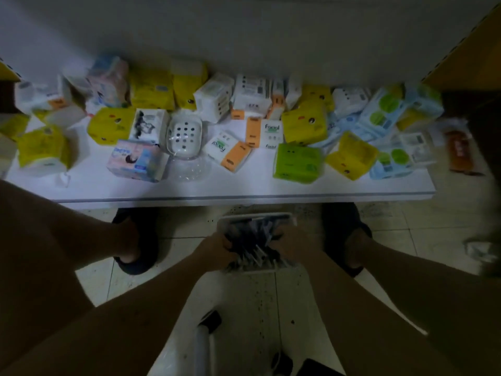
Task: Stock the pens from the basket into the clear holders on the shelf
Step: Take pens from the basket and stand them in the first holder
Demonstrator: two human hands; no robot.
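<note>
A white basket (282,216) sits on the tiled floor between my feet, filled with several dark pens (252,240). My left hand (214,246) reaches into its left side and grips a bunch of pens. From the right side, my right hand (291,244) closes its curled fingers on the same bunch. The scene is dim and blurred, so single pens are hard to make out. No clear pen holder is recognisable in view.
A low white shelf (244,191) runs across in front of me, crowded with tissue packs (298,161) and a white perforated soap dish (184,137). My dark shoes (141,240) flank the basket. A white object (203,346) lies on the floor near me.
</note>
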